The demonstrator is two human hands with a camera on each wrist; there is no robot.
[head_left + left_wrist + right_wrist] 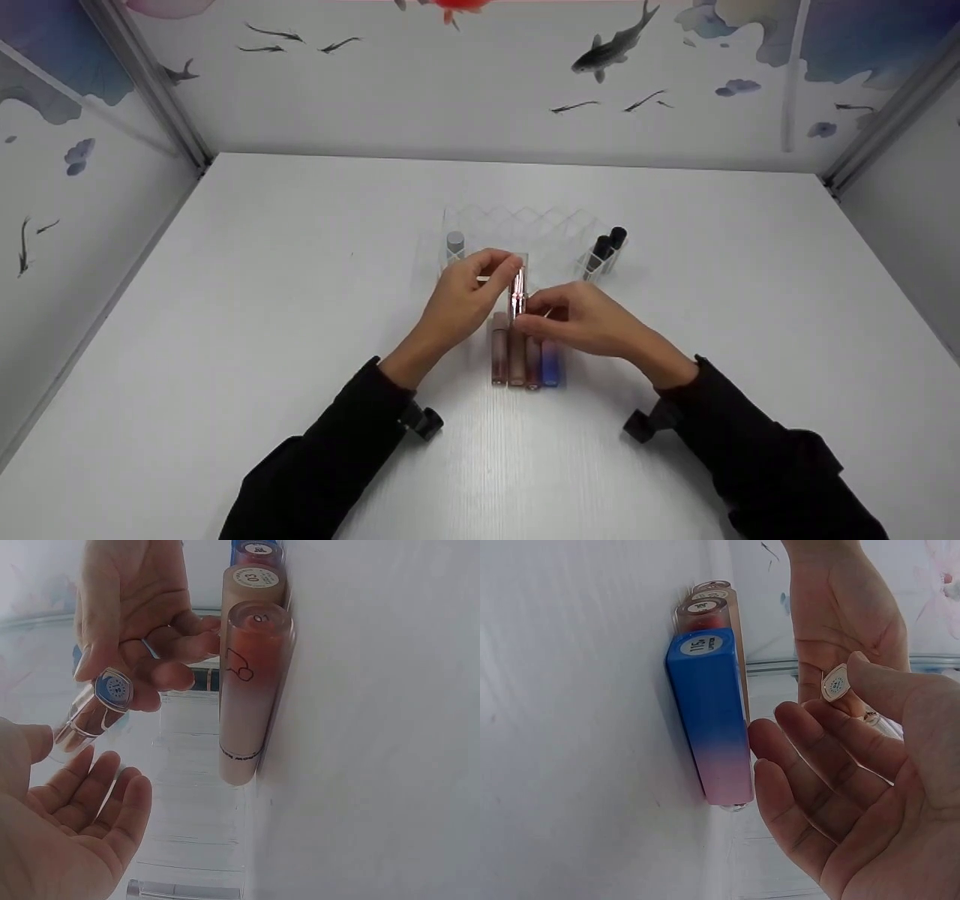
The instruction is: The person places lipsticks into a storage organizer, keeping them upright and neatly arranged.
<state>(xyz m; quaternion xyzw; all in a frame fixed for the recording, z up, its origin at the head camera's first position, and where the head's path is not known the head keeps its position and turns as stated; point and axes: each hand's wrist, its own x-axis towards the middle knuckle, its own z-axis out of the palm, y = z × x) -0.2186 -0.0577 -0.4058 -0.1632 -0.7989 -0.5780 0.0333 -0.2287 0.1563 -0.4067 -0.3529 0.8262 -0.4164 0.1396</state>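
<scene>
A rose-gold lipstick tube [518,292] with a clear end is held up between my two hands. My left hand [461,296] pinches its far, clear end. My right hand [589,319] pinches the near end, whose round label [836,682] faces the right wrist camera. Just below lie several lip products side by side: a pink-red gloss tube [251,690], a beige tube [253,585] marked 03, a dark red tube [533,367] and a blue-to-pink square tube [705,705]. Their far ends are partly hidden by my hands in the head view.
Behind the hands stands a clear organizer [525,221] with a lattice edge. A grey-capped tube [455,243] is at its left, and two black-capped tubes [600,249] lean at its right. The white table [300,247] meets printed panels at the back and sides.
</scene>
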